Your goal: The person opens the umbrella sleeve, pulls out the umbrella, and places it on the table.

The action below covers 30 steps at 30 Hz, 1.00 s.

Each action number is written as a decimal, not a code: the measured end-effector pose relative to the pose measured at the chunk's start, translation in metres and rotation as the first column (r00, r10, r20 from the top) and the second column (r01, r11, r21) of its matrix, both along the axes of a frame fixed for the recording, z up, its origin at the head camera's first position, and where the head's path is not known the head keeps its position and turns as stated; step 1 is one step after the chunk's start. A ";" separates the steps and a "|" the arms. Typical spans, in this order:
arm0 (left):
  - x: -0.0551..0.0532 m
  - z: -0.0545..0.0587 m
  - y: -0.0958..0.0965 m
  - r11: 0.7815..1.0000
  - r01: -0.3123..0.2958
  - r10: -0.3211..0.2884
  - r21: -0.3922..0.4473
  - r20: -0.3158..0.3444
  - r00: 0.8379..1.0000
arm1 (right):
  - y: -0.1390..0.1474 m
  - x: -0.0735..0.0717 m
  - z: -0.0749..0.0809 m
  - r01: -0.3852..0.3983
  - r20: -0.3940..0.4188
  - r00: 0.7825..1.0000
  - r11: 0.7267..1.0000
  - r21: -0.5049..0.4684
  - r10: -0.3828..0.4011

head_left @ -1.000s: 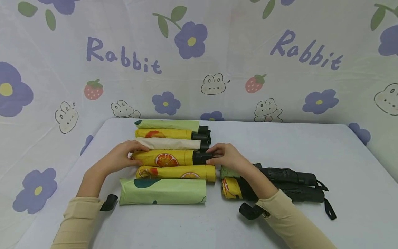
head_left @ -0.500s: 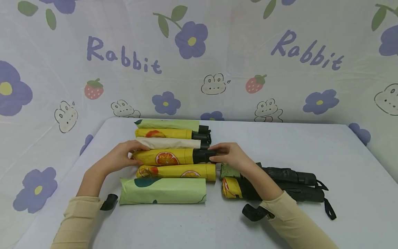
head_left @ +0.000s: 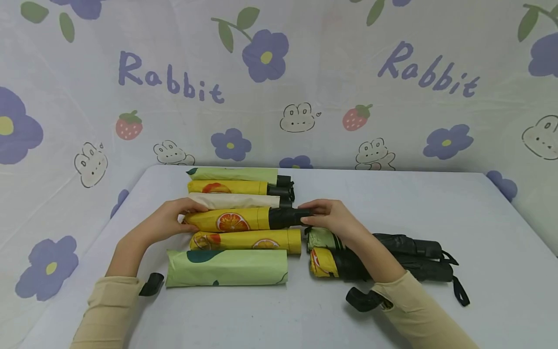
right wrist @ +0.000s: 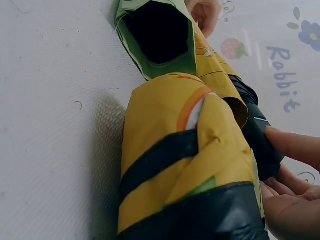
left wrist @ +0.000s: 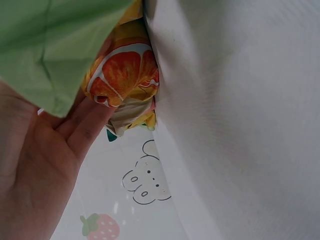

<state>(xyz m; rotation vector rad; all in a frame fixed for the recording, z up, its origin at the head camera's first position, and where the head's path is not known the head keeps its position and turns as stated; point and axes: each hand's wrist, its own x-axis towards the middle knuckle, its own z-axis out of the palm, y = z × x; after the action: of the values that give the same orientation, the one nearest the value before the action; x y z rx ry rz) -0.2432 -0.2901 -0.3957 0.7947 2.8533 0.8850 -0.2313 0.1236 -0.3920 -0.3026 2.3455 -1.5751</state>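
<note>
1. Both hands are on it! The left hand (head_left: 172,220) grips one end of the yellow umbrella (head_left: 222,222) between thumb and fingers; the right hand (head_left: 334,220) pinches the black end (head_left: 285,218), a narrow hold right at the tip.

2. Where are we? Take the green sleeve (head_left: 253,269) as landmark: the yellow umbrella lies beyond it, with the yellow sleeve (head_left: 244,241) squeezed in between. Whether the umbrella touches the table (head_left: 261,317) underneath, I can't tell.

3. Past all that, farther from the green sleeve, sit the cream umbrella (head_left: 235,200), an orange-print umbrella (head_left: 244,187) and a pale green umbrella (head_left: 244,174), packed side by side.

4. Right of the green sleeve, two more: a green-tipped umbrella (head_left: 321,238) and an orange-tipped umbrella (head_left: 323,264), with the right forearm passing over them.

5. Now the danger! That fingertip pinch could slip off the smooth black end if the pull comes harder than it can hold.

6. And the left end: too loose a hold there, and the whole piece might slide sideways; squeeze too hard, and the thin cover could bunch.

7. Watch the neighbours: a sideways swing could shove the yellow sleeve toward the green sleeve, while a dipping forearm might roll the dark-bodied pair.
</note>
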 end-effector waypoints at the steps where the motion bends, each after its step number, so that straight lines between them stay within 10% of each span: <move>1: 0.000 0.000 0.000 1.000 0.000 0.000 -0.001 0.000 1.000 | 0.001 0.000 0.000 0.004 0.005 1.000 1.000 -0.006 -0.004; 30: -0.001 0.000 0.002 0.999 -0.005 0.004 -0.043 -0.026 1.000 | 0.026 0.007 0.000 0.092 0.089 0.992 0.993 -0.080 -0.085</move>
<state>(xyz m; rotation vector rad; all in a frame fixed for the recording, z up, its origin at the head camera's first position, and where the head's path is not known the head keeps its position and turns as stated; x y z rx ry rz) -0.2442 -0.2885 -0.3959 0.8008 2.8869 0.8169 -0.2245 0.1501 -0.3922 -0.1476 2.2611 -1.6953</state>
